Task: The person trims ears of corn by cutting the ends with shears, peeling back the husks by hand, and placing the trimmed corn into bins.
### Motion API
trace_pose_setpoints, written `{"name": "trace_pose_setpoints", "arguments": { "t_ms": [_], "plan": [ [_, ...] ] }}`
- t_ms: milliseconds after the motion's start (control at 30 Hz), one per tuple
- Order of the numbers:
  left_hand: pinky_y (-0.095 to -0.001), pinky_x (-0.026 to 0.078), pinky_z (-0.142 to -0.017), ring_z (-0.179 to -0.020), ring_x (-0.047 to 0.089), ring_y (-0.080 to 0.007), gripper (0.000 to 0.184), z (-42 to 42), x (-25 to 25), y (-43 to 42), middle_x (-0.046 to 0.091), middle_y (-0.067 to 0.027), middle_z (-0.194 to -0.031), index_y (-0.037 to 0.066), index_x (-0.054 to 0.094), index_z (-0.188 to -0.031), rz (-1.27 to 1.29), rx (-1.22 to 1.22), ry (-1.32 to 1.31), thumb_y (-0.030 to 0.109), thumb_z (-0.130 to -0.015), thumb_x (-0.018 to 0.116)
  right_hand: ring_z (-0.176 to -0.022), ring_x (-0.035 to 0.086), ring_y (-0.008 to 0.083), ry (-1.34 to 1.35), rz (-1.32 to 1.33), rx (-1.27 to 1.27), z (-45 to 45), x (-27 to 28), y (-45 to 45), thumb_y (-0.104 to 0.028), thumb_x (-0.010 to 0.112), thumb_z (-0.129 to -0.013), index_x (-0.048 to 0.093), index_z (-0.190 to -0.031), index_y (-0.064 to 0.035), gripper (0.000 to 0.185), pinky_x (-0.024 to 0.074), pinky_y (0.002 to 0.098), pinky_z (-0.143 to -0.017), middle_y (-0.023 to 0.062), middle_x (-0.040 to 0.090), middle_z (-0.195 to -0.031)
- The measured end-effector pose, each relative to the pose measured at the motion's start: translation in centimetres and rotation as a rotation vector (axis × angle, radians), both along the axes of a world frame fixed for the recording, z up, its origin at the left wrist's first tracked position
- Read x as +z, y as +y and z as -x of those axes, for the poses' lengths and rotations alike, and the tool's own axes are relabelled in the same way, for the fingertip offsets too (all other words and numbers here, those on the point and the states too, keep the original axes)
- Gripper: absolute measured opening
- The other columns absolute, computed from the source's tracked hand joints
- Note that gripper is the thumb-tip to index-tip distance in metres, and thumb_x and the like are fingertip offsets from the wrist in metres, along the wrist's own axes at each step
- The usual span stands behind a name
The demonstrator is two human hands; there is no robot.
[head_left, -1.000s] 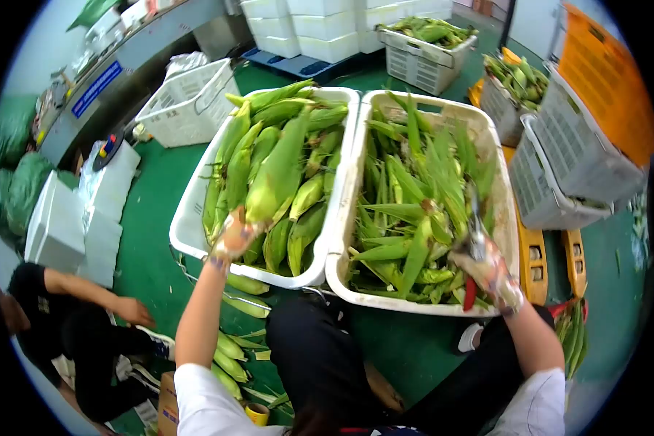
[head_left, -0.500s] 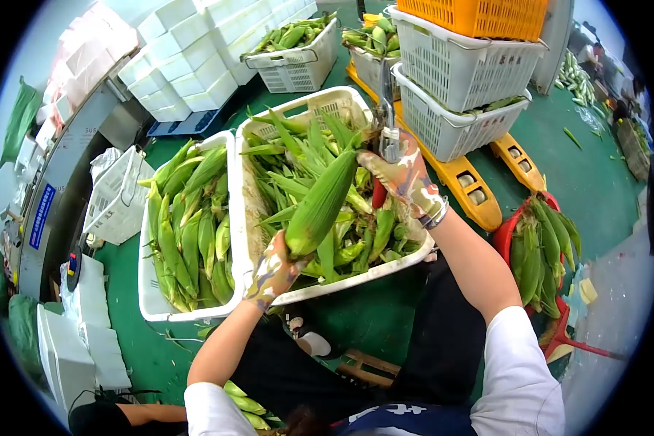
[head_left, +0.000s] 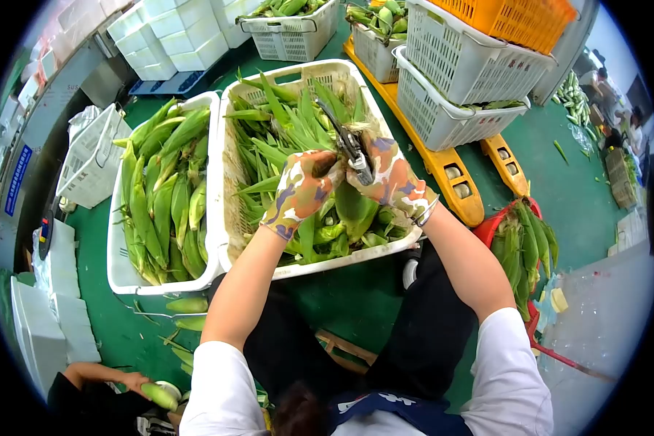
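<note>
In the camouflage-patterned glove, my right hand (head_left: 394,180) is closed round pruning shears (head_left: 354,151), whose blades point up and left. My left hand (head_left: 304,187), gloved alike, is closed at the upper part of a green ear of corn (head_left: 356,207). The ear hangs below both hands, its lower body showing between my wrists. Exactly how the left fingers grip it is hidden. Pale silk shows above my right hand. Beneath is a white crate (head_left: 305,270) with loose green husks (head_left: 269,149) and ears.
Left of it stands another white crate (head_left: 114,247) of unpeeled corn. Stacked crates (head_left: 458,73) rest on a yellow pallet jack (head_left: 454,182). A red container (head_left: 487,231) with corn stands right. At lower left, another person's hand (head_left: 134,381) is by an ear.
My left hand has moved up and right, close to my right hand. The ear now hangs lower between them, and the shears have tilted left. The view has shifted downward.
</note>
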State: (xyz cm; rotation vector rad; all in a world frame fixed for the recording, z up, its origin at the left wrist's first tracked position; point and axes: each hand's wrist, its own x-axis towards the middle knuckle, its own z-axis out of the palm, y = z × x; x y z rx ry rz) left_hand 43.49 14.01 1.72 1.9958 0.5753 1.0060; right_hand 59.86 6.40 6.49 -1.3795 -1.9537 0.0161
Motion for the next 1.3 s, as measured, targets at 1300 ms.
{"name": "trace_pose_setpoints", "arguments": {
  "t_ms": [1300],
  "plan": [
    [-0.0276,0.047,-0.076,-0.086,0.057,-0.0163,0.028,-2.7,-0.6,-5.0,0.059,-0.0084,-0.096,-0.001,0.051,-0.104,0.908,-0.010,-0.598,0.020,-0.087,0.055,-0.070,0.058,0.0361,-0.052,0.146,-0.491,0.3,-2.2,-2.6,-0.019,0.061,-0.073,0.053,-0.088,0.0026,0.028,0.0470,0.0386,-0.062,0.0185,0.060,-0.074]
  ]
}}
